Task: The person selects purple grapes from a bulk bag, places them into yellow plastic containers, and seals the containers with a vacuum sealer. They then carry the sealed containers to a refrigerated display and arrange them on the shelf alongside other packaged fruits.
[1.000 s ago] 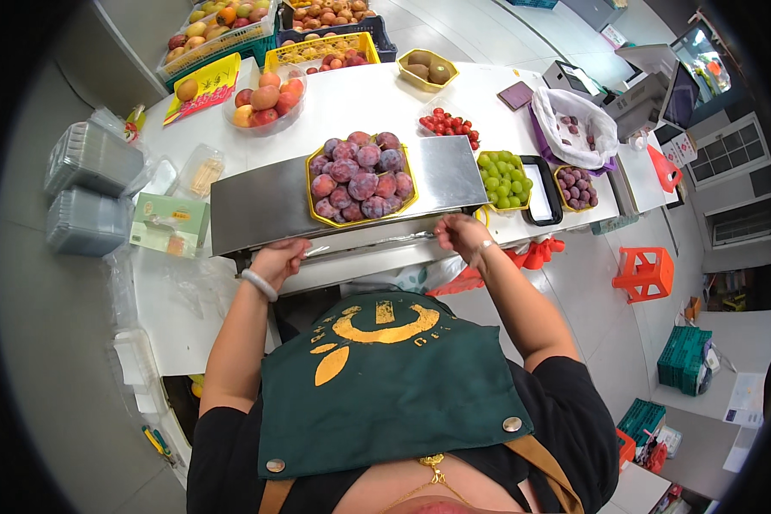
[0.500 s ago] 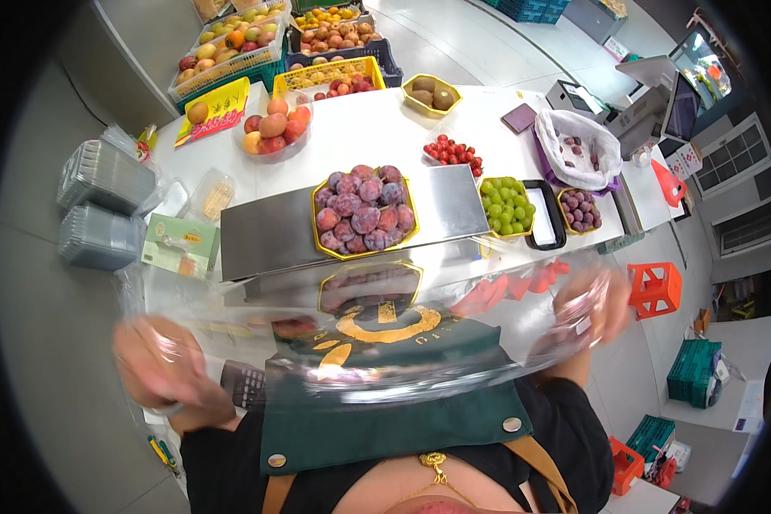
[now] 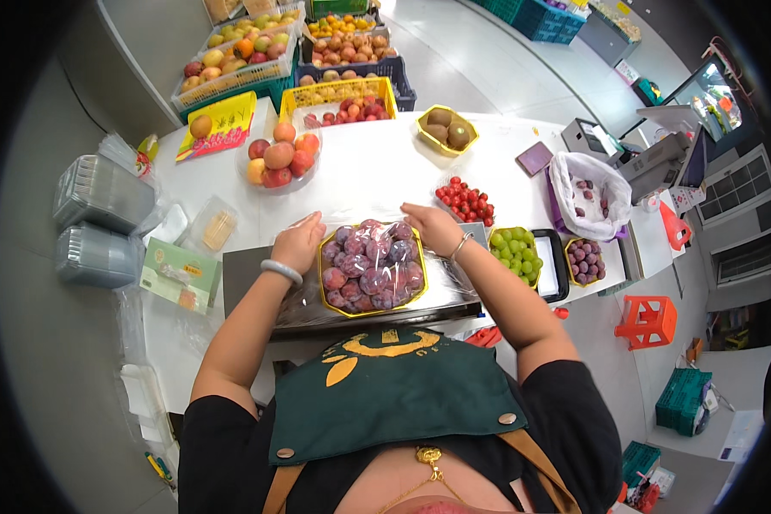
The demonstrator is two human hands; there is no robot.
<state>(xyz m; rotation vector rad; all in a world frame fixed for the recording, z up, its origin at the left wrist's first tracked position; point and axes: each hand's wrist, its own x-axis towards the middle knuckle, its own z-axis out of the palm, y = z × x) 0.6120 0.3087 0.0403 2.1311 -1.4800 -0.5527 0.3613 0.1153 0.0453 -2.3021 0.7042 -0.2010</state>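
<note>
A yellow-rimmed tray of dark red and purple plums sits on the metal-topped wrapping machine in front of me. Clear cling film lies over the fruit, glossy and wrinkled, and spreads past the tray's sides. At the far left corner of the tray, my left hand is closed on the film, its fingertips pointing away from me. My right hand grips the film at the far right corner, fingers angled inward. Film and hand angle partly hide both sets of fingertips.
Beyond lie a bowl of peaches, kiwis and cherry tomatoes. Green grapes, a black tray and a lined basket stand right. Clear containers are stacked left, near a green box.
Both hands have moved forward and inward from near my apron, carrying the stretched film over the plums. The film now covers the fruit.
</note>
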